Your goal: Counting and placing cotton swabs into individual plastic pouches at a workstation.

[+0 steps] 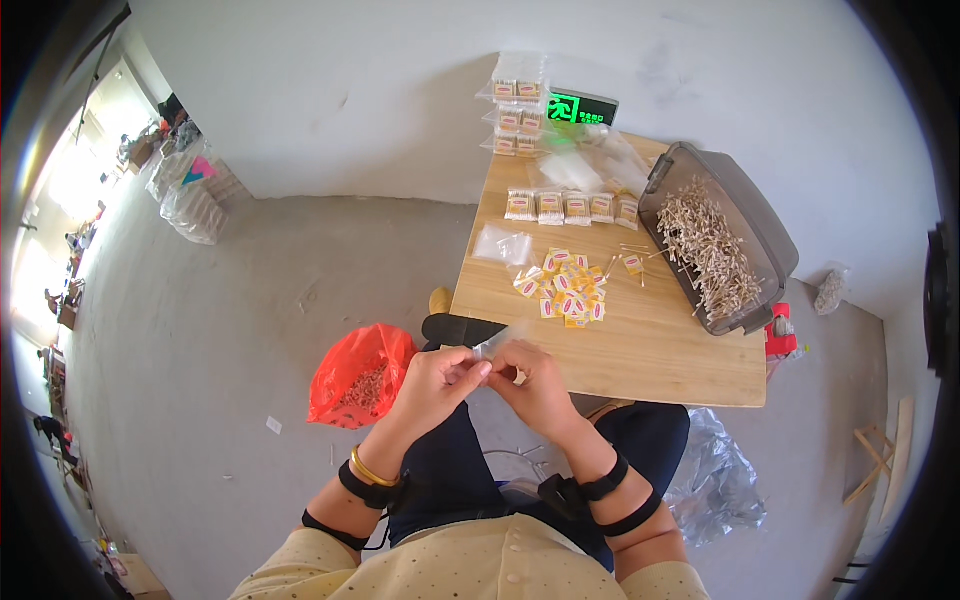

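Both hands meet over my lap, just off the near left edge of the table. My left hand point(432, 388) pinches a small clear plastic bag point(489, 347) between thumb and fingers. On the bag's other side, my right hand point(532, 388) grips it with fingertips pressed together. Whether anything is inside the bag, I cannot tell. Beyond the hands, a loose pile of small yellow and white printed cards point(572, 292) lies on the wooden table point(660, 370). Flat empty clear bags point(500, 245) rest to the left of the cards.
A grey plastic bin point(768, 225) lies tilted at the table's right, holding many cotton swabs point(705, 250). Several filled swab packs point(550, 208) stand in a row, with stacked bagged packs point(515, 120) behind. A red plastic bag point(335, 370) stands on the floor, left; silvery plastic point(715, 480) lies right.
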Demonstrator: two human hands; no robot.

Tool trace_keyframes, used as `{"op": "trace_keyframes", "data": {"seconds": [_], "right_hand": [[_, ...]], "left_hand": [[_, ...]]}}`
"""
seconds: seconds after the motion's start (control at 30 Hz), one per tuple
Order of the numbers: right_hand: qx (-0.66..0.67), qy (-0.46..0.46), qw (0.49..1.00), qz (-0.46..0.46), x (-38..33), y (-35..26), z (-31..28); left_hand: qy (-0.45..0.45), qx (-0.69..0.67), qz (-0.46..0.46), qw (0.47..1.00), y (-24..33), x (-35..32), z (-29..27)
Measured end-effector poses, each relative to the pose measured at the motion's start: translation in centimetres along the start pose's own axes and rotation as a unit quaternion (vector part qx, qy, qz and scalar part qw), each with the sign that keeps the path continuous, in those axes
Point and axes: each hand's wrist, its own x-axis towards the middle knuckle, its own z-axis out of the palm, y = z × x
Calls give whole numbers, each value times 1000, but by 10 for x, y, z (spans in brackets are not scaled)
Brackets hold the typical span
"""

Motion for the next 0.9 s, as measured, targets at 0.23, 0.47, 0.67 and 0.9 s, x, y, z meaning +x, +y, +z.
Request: {"op": "trace_keyframes", "data": {"seconds": [0.23, 0.47, 0.67, 0.9], "right_hand": [[196, -30, 975, 105, -3, 3, -4], [-7, 28, 999, 20, -1, -10, 0], [-163, 61, 985, -4, -1, -10, 6], [-120, 41, 992, 19, -2, -6, 1]], "left_hand": [[-51, -141, -37, 988, 2, 0, -7], [-24, -87, -30, 995, -4, 2, -3], [-11, -105, -49, 993, -4, 4, 3], [-19, -106, -56, 993, -3, 5, 3]]}}
